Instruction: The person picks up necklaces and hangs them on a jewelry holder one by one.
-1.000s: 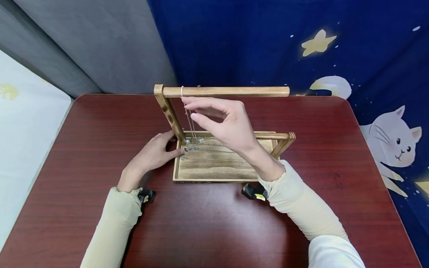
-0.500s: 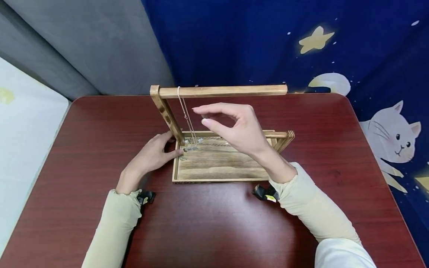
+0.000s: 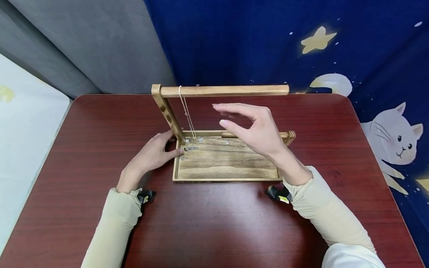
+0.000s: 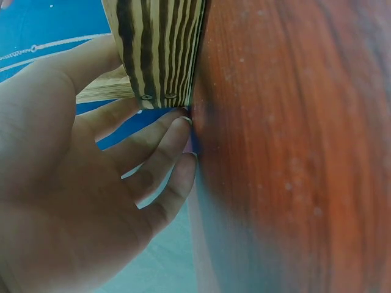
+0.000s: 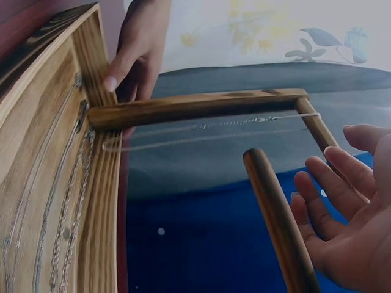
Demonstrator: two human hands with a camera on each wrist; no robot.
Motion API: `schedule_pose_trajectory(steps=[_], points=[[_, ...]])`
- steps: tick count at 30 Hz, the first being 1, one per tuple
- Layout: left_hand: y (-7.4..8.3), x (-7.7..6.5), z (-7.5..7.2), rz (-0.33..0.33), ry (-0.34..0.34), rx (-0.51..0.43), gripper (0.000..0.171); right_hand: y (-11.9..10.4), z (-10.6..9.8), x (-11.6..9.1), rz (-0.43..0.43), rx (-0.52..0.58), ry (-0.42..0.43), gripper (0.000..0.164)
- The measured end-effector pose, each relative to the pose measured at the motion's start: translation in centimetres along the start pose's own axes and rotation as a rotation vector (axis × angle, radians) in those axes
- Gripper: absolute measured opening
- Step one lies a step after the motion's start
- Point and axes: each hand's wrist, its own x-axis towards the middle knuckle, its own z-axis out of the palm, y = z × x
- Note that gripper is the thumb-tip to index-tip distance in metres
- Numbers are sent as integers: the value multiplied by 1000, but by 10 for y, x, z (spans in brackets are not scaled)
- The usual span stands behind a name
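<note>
A wooden jewelry stand has a tray base [image 3: 214,173], a left post [image 3: 171,117] and a long upper bar [image 3: 224,90]. One thin necklace [image 3: 186,112] hangs in a loop from the bar's left end, its lower part reaching down to the tray. My left hand [image 3: 151,154] holds the tray's left back corner, thumb on the rim and fingers behind it. In the left wrist view its fingers lie along the striped wooden end [image 4: 160,55]. My right hand [image 3: 258,128], holding nothing, hovers right of the necklace with thumb and fingers apart.
Several chains [image 3: 221,151] lie across the tray. A shorter lower bar [image 3: 239,134] ends free on its left and joins a short post [image 3: 289,137] at the right. The red-brown table [image 3: 214,223] meets gray and blue curtains [image 3: 234,41] behind.
My right hand has let go of the necklace and moved right, its fingers spreading. The necklace stays hanging on the upper bar. My left hand has kept its place.
</note>
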Motion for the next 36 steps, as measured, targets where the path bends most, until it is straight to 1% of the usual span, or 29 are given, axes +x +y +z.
schedule_pose_trajectory(steps=[5, 8, 13, 19, 24, 27, 32, 36], points=[[0, 0, 0, -20, -7, 8, 46, 3, -7, -3, 15, -14, -1, 29], [1, 1, 0, -13, -7, 11, 46, 4, -10, -5, 30, -5, 4, 29], [1, 1, -1, -3, -3, 11, 46, 3, -15, -7, 44, -21, 13, 28], [0, 1, -1, 5, 2, 12, 45, 4, -21, -13, 29, -54, 27, 30], [-1, 1, 0, -4, 0, 24, 48, 8, -26, -18, 17, -58, 29, 32], [0, 1, 0, -5, 5, 15, 46, 8, -27, -20, 7, -63, 29, 31], [1, 1, 0, 6, 13, 6, 41, 8, -30, -26, -27, -17, 49, 30], [0, 1, 0, 6, 10, 11, 45, 14, -33, -31, -62, 45, 48, 32]])
